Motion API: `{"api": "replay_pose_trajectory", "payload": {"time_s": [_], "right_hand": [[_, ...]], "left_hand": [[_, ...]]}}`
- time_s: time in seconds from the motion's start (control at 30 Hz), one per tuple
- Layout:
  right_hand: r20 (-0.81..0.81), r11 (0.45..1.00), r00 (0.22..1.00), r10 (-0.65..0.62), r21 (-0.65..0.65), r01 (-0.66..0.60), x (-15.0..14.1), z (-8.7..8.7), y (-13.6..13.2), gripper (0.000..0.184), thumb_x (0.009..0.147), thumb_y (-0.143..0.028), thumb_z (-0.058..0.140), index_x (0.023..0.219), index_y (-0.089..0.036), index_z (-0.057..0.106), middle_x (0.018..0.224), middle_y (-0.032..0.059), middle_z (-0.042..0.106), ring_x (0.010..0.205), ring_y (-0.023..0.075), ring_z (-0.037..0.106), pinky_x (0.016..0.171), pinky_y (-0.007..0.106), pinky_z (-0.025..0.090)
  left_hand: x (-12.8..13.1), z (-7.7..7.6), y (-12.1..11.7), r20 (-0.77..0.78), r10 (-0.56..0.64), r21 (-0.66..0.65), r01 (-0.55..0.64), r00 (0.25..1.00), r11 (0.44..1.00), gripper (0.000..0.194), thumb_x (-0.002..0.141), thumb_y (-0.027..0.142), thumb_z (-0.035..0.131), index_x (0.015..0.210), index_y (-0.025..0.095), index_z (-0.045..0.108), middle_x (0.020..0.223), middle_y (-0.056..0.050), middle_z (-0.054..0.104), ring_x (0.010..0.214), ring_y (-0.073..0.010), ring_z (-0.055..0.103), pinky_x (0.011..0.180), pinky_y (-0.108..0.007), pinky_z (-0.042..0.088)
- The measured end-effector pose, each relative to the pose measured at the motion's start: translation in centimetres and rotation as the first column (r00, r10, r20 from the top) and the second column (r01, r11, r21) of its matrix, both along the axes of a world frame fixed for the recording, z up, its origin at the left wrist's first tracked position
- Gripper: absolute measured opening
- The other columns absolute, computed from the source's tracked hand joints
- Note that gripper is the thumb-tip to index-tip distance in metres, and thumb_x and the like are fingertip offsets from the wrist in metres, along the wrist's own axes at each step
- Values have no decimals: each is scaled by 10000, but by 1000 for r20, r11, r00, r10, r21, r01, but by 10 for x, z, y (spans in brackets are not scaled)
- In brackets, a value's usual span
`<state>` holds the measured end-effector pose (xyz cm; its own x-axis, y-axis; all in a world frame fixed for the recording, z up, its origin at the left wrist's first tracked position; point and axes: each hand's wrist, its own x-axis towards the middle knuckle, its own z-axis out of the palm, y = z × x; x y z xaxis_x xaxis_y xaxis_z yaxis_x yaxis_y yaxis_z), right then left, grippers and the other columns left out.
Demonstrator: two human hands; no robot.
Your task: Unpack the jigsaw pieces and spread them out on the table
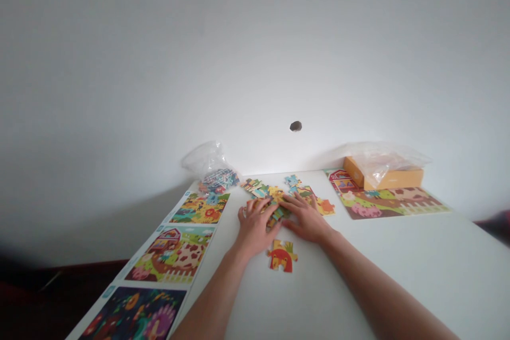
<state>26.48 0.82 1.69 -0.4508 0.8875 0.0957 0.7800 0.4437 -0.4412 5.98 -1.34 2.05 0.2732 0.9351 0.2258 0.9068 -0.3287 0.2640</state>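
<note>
A heap of colourful jigsaw puzzle pieces (275, 214) lies on the white table, partly covered by my hands. My left hand (255, 226) rests palm down over the heap's left side, fingers spread and bent. On the other side, my right hand (305, 218) lies flat with fingers apart, its tips touching the pieces. Nearer to me, a single puzzle piece with a red-maned lion face (281, 256) sits apart. Beyond the fingers are a pale blue piece (292, 181) and an orange piece (327, 207). What lies under both palms is hidden.
Along the left edge lie picture sheets: a jungle one (201, 208), a farm one (171, 254) and a dark one (133, 314). Behind them stands a clear bag of pieces (219, 179). At right, an orange box (392, 178) under plastic rests on a farm puzzle (382, 203).
</note>
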Motion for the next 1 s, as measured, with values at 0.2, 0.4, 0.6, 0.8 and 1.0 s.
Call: {"api": "replay_pose_trajectory", "payload": {"time_s": [0.2,0.4,0.6,0.8,1.0], "right_hand": [[-10,971,973,-229,71,229,5,-1,3,448,864,-297,574,1312,-289,569,1471,71,494,1426,315,310,1105,748,1],[40,999,999,24,47,-25,1,2,-2,634,884,-399,567,1486,-342,379,1595,31,315,1489,361,135,1111,741,-1],[28,973,978,-207,112,203,3,-3,4,306,932,-393,562,1228,-340,623,1396,45,561,1414,315,321,1110,730,-19],[42,990,994,-105,100,100,3,-9,6,441,954,-378,541,1393,-396,502,1516,17,450,1468,319,221,1117,716,-13],[46,967,969,-241,97,236,5,-9,6,292,948,-357,530,1207,-352,664,1471,27,497,1443,335,269,1094,752,-19]], "left_hand": [[-3,-3,7,11,247,38,-247,969,968,452,770,239,558,1217,272,623,1357,-71,588,1242,-324,454,1037,-553,332],[-5,-9,10,-39,161,-1,-162,986,987,654,764,164,507,1395,337,523,1502,-16,487,1379,-364,334,1098,-653,207],[-1,-4,9,8,182,42,-182,983,982,498,846,235,521,1329,337,594,1428,-29,559,1315,-334,410,1110,-583,251],[-2,-9,11,3,209,31,-209,978,977,467,874,311,527,1338,339,565,1433,-23,560,1337,-344,382,1095,-623,210],[-4,-13,15,26,290,54,-291,957,955,477,856,338,580,1333,321,572,1489,-48,497,1357,-350,366,1083,-588,259]]}}
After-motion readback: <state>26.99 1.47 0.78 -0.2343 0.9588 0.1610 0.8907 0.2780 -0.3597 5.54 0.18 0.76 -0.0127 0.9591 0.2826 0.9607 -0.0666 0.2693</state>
